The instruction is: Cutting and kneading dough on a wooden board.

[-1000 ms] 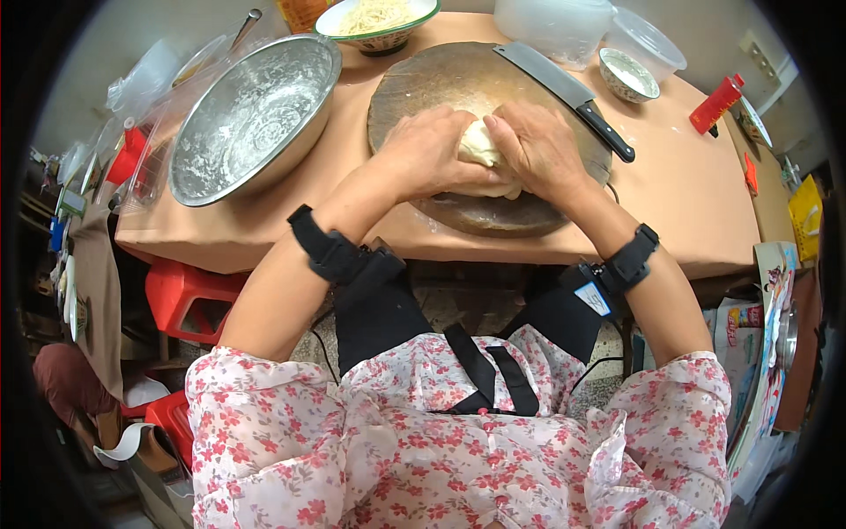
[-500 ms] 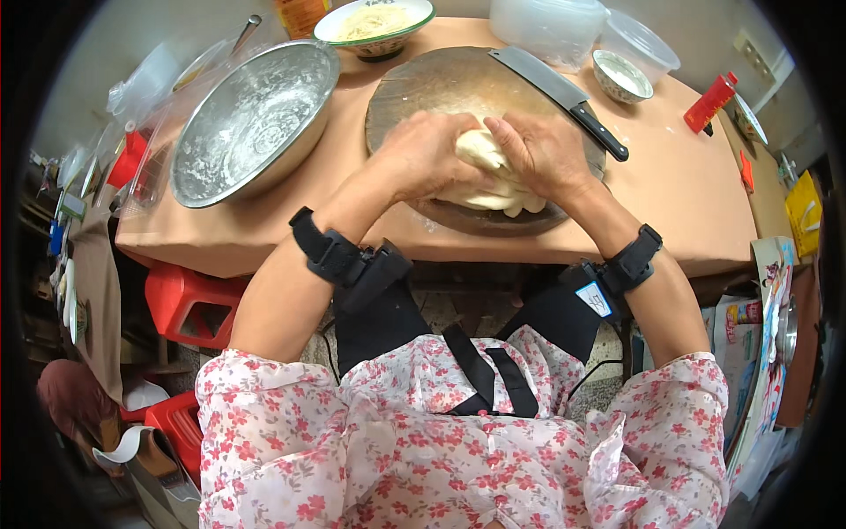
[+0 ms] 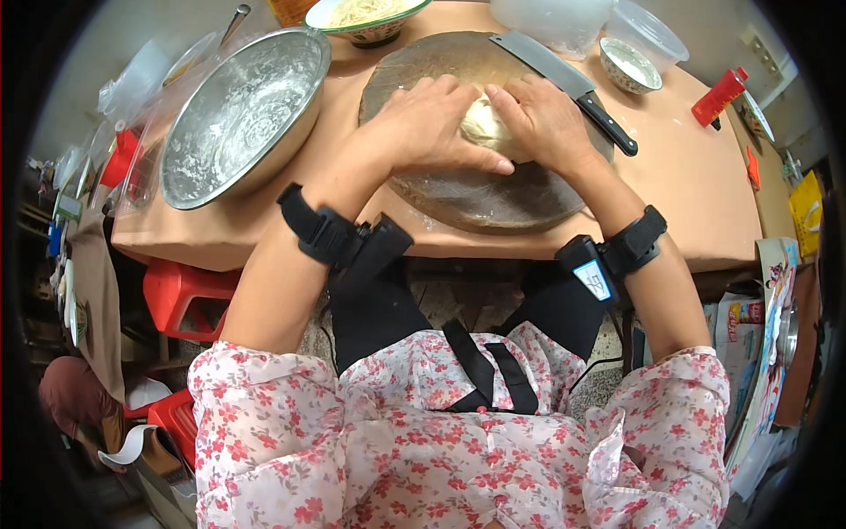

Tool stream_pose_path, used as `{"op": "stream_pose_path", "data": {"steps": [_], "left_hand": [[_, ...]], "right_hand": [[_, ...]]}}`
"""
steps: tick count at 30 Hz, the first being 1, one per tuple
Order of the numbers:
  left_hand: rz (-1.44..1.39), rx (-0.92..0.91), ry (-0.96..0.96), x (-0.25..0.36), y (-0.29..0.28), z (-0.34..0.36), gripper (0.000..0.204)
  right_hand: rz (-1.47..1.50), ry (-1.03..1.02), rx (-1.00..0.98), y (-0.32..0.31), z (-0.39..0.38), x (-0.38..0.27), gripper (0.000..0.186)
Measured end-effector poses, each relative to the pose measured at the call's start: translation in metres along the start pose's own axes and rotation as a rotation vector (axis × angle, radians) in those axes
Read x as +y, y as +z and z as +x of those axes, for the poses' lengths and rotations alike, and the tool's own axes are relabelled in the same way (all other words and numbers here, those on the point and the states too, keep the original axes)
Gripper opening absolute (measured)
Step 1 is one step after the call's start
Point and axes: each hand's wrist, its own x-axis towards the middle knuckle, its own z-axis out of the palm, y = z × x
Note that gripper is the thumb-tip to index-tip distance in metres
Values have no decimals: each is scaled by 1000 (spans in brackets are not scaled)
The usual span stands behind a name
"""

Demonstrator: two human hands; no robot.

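Observation:
A pale lump of dough sits on the round wooden chopping board, partly hidden under my hands. My left hand wraps its left side, the thumb stretched along the near edge. On the other side my right hand curves over the dough, thumb on top. Both hands press it between them. A cleaver with a black handle lies across the board's right edge, just beyond my right hand.
Left of the board stands a big floury metal bowl. Behind are a bowl of pale shreds and clear plastic tubs. To the right are a small bowl of white powder and a red bottle. A red stool is below.
Both hands have moved slightly away from me with the dough, which is now rounder and more gathered. Its folds no longer hang toward the board's near edge, and more bare board shows there.

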Motion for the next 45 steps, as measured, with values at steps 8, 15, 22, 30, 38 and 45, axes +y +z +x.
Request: {"op": "stream_pose_path", "data": {"steps": [8,15,22,30,38,45], "left_hand": [[-116,87,-37,11,15,-2,102],[143,231,30,21,39,-18,79],[15,136,52,2,29,0,81],[-209,1,-10,-18,18,27,74],[-25,194,51,-10,35,15,74],[182,443,176,13,44,-26,59]], "right_hand": [[27,-44,-254,-13,-21,-12,49],[-134,-287,179,14,-52,-7,45],[-60,-267,209,19,-28,4,32],[41,-129,127,23,5,19,48],[96,-163,269,29,-10,17,38],[203,-113,11,-6,-37,3,46]]}}
